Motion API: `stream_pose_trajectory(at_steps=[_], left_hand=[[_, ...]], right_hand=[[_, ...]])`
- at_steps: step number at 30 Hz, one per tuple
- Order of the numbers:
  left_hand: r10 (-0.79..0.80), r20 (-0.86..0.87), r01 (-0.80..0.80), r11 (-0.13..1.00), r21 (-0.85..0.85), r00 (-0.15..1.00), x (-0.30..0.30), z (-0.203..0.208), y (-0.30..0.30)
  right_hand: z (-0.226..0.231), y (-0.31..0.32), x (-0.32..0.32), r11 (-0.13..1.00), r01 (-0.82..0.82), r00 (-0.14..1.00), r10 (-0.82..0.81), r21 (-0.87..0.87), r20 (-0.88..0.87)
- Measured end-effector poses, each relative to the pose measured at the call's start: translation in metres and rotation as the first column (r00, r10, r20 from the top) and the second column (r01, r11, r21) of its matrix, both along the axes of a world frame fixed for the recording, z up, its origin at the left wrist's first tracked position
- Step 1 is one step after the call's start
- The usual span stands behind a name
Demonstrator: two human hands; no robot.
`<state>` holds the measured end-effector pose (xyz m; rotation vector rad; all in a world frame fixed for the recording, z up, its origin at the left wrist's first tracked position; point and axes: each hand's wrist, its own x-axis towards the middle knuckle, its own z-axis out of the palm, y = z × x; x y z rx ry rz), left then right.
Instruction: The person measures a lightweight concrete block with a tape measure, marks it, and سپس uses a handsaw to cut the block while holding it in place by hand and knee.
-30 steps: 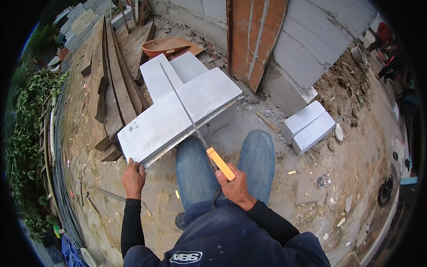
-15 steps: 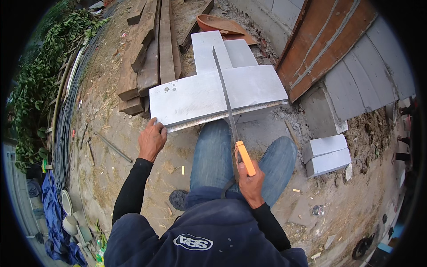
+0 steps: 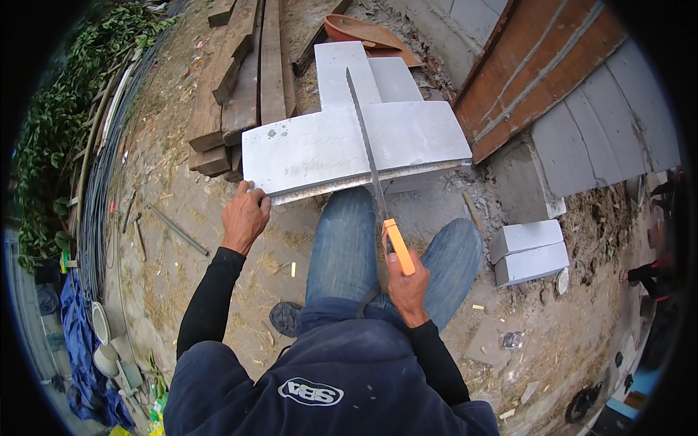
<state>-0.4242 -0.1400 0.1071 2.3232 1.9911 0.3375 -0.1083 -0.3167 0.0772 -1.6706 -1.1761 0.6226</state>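
My right hand (image 3: 408, 287) is closed around the orange handle of a hand saw (image 3: 369, 151). The saw's long toothed blade lies across a white lightweight concrete block (image 3: 309, 149), its tip pointing away from me. My left hand (image 3: 245, 216) grips the block's near left corner, thumb and fingers at the edge. That block rests crosswise over other white blocks (image 3: 340, 73). Its near side edge is rough and my left knee is just beneath it. Whether the blade sits in a cut is hard to make out.
Long timber beams (image 3: 243, 87) are stacked at the far left. A reddish-brown basin (image 3: 356, 30) and a wooden board (image 3: 534, 65) stand beyond and to the right. Two small white blocks (image 3: 529, 253) sit at right. A metal pipe (image 3: 177, 229) lies on the ground at left.
The saw and my right hand have shifted slightly up in the picture, as has the whole view. My left hand keeps its hold on the block's corner.
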Motion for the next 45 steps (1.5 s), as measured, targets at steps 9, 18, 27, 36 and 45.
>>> stream_pose_trajectory(at_steps=[9, 18, 27, 36, 45], left_hand=[[0.003, 0.004, -0.003, 1.0, 0.007, 1.0, 0.001, 0.002, -0.001], [-0.035, -0.096, 0.031, 0.998, -0.046, 0.995, 0.007, -0.004, -0.019], [-0.136, -0.138, 0.127, 0.989, -0.073, 0.981, -0.002, -0.009, -0.02], [-0.172, -0.147, 0.148, 0.976, -0.162, 0.974, -0.014, 0.004, -0.014], [-0.256, -0.067, 0.228, 0.932, -0.282, 0.964, -0.036, 0.044, 0.027]], right_hand=[[0.001, 0.002, -0.003, 1.0, 0.003, 1.0, -0.003, 0.002, 0.0], [-0.013, -0.003, -0.005, 1.0, 0.008, 0.999, -0.008, 0.0, -0.039], [-0.018, -0.012, -0.008, 1.0, 0.001, 0.996, -0.003, -0.023, -0.084], [-0.002, -0.023, -0.003, 1.0, -0.014, 0.999, 0.013, -0.023, -0.043], [0.082, -0.04, 0.106, 0.927, 0.242, 0.97, -0.229, 0.286, -0.077]])
